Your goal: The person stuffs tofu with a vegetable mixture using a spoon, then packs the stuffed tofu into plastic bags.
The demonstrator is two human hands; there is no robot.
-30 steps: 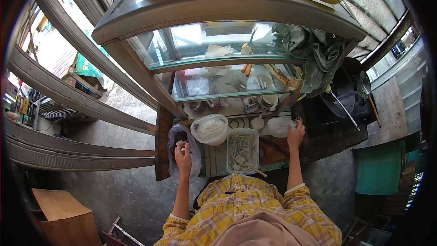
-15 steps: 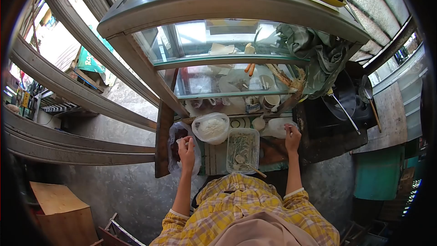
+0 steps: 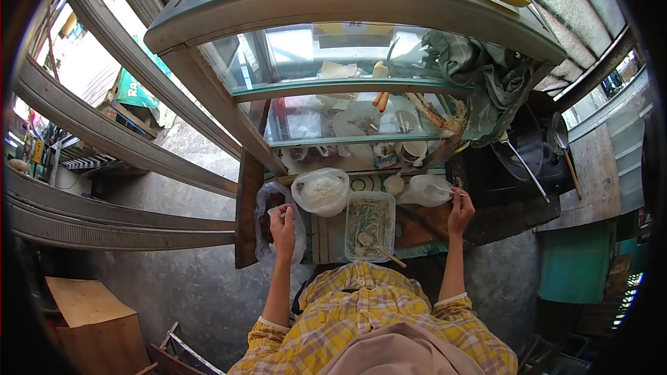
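Observation:
My right hand pinches the right end of a clear plastic bag with pale contents. My left hand is closed over a plastic bag with dark contents; a small whitish bit shows at its fingertips, too small to name. Between the hands, an open bag of white powder stands behind a clear rectangular tub. Pale, wet-looking batter with green strands coats the tub. A spoon rests in it, its handle over the near right corner.
A glass display case rises directly behind the counter, with a grey-green cloth hanging at its right. Farther right sits a dark wok on a stove, with a spatula and a skimmer. A cup stands under the case.
My right hand has moved right and slightly nearer to me, and the clear bag is stretched out to the right with it. My left hand has barely shifted over the dark-filled bag.

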